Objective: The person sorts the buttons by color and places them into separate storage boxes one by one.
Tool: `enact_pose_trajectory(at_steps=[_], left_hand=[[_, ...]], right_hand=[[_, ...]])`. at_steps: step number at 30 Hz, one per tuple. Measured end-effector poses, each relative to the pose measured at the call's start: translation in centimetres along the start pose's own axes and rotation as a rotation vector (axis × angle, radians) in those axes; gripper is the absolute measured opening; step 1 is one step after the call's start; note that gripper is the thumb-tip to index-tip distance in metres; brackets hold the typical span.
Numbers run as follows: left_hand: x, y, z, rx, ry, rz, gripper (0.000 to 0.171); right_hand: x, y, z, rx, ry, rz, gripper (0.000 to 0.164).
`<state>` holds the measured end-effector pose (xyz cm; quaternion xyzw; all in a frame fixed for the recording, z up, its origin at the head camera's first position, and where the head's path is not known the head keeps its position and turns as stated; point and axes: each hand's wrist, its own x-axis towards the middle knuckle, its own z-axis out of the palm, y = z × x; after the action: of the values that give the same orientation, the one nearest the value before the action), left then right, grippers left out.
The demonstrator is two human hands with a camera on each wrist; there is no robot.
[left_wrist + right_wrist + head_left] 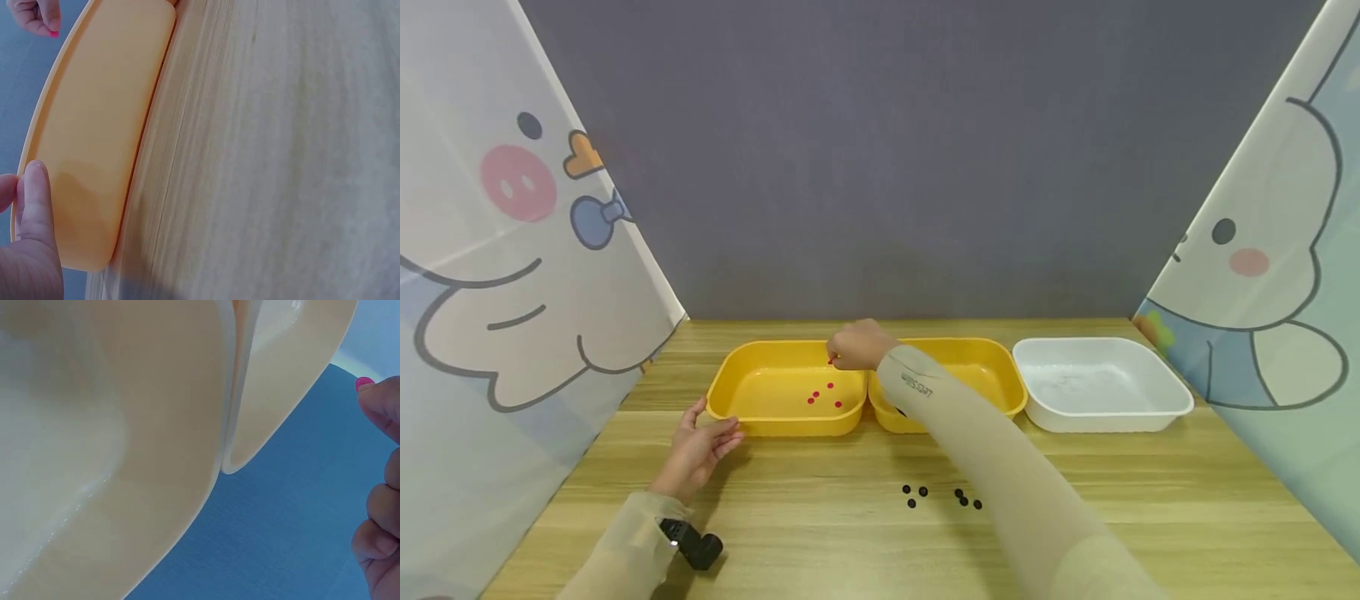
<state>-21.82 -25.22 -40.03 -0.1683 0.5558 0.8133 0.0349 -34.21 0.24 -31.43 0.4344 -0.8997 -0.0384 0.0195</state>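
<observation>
My right hand (859, 344) is above the inner right part of the left yellow tray (752, 427). Its thumb and finger pinch a small round red piece (364, 382), pinkish in the wrist views. Several similar red pieces (816, 394) lie scattered on that tray's floor. At the tray's front left corner, my left hand (696, 454) holds the wall, with the thumb on the outer front face and fingers around the side. The middle yellow tray (1011, 375) stands close beside it, partly hidden by my right forearm; a bit of something dark shows inside.
A white tray (1105, 412) stands to the right of the yellow ones. Several small round black pieces (923, 492) lie on the wooden table (820, 517) in front. A grey panel (910, 167) rises behind, and printed cloths hang at both sides.
</observation>
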Motion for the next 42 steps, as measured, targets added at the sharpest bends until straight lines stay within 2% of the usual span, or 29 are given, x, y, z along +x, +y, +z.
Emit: enact_pose_trajectory(at_steps=[6, 12, 17, 20, 29, 36, 42], left_hand=[[0.1, -0.1, 0.0, -0.003, -0.004, 0.015, 0.083], [-0.1, -0.2, 0.0, 0.008, -0.003, 0.031, 0.082], [-0.1, 0.0, 0.1, 0.01, -0.006, 0.037, 0.082], [-0.1, 0.0, 0.1, 0.013, -0.006, 0.035, 0.082], [-0.2, -0.3, 0.0, 0.026, 0.0, 0.031, 0.082], [-0.1, -0.3, 0.1, 0.015, -0.008, 0.039, 0.083], [0.1, -0.4, 0.0, 0.028, -0.001, 0.034, 0.084]], right_hand=[[1.0, 0.3, 0.5, 0.029, -0.04, 0.083, 0.017], [1.8, 0.1, 1.0, 0.043, -0.037, 0.093, 0.016], [2.0, 0.0, 0.8, 0.013, -0.017, 0.103, 0.037], [2.1, -0.1, 0.8, -0.021, -0.018, 0.128, 0.042], [2.0, -0.4, 1.7, -0.054, -0.006, 0.212, 0.035], [1.9, -0.3, 1.4, -0.065, 0.004, 0.201, 0.036], [1.1, 0.3, 1.4, -0.049, 0.002, 0.157, 0.04]])
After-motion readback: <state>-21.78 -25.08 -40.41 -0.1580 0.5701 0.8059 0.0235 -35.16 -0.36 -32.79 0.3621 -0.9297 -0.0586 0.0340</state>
